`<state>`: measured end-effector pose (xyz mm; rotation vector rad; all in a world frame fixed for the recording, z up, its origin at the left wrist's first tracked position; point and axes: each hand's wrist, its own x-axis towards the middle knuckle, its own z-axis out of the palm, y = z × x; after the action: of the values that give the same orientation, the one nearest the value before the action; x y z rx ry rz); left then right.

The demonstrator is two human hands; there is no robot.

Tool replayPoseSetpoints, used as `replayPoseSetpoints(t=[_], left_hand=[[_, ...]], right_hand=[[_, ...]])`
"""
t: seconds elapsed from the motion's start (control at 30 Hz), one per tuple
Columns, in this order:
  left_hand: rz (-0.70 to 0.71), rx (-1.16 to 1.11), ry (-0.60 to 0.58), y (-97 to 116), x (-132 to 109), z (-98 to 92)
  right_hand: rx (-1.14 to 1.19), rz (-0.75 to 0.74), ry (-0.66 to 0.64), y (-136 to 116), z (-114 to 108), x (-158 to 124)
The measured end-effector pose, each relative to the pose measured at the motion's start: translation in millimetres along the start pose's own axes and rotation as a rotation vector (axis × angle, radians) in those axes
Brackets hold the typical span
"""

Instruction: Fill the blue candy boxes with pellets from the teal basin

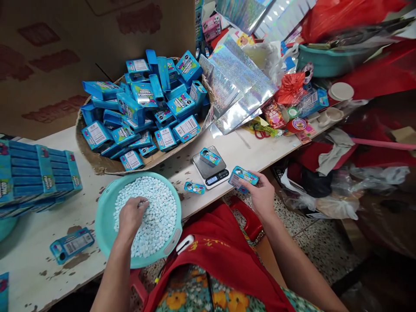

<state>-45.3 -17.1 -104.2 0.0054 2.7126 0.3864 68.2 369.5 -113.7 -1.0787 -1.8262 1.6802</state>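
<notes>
My right hand [264, 193] grips a small blue candy box [242, 178] off the table's front edge, beside the scale. Over the turquoise basin [103, 216], my left hand [131, 214] has its fingers pinched together above a heap of pale blue and white candies [157, 216]. What lies between those fingers is hidden. A digital scale [204, 170] with a lit display carries another blue box [209, 157]. One more small box [194, 187] lies flat just left of the scale.
Behind the basin, a cut-down carton [97, 167] overflows with blue boxes. Stacked boxes [39, 173] stand at left, and a single box [72, 245] lies in front of them. Holographic sheets [240, 86], wrappers and scissors [261, 134] clutter the back right.
</notes>
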Motion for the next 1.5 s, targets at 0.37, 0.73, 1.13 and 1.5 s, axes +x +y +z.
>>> replayPoseSetpoints(t=[0.37,0.73,1.13,1.5], left_hand=[[0.442,-0.420,0.025,149,36,-7.8],[0.875,-0.123,0.049,229,92,6.3],[0.494,-0.211,0.303,138,25,-41.7],[-0.751,-0.043,0.568,-122,-56,-89.4]], right_hand=[[0.005,0.071,0.031,3,-7,11],[0.003,0.093,0.017,-2,-15,23],[0.023,-0.120,-0.251,-5,60,43],[-0.079,-0.290,-0.243,26,83,44]])
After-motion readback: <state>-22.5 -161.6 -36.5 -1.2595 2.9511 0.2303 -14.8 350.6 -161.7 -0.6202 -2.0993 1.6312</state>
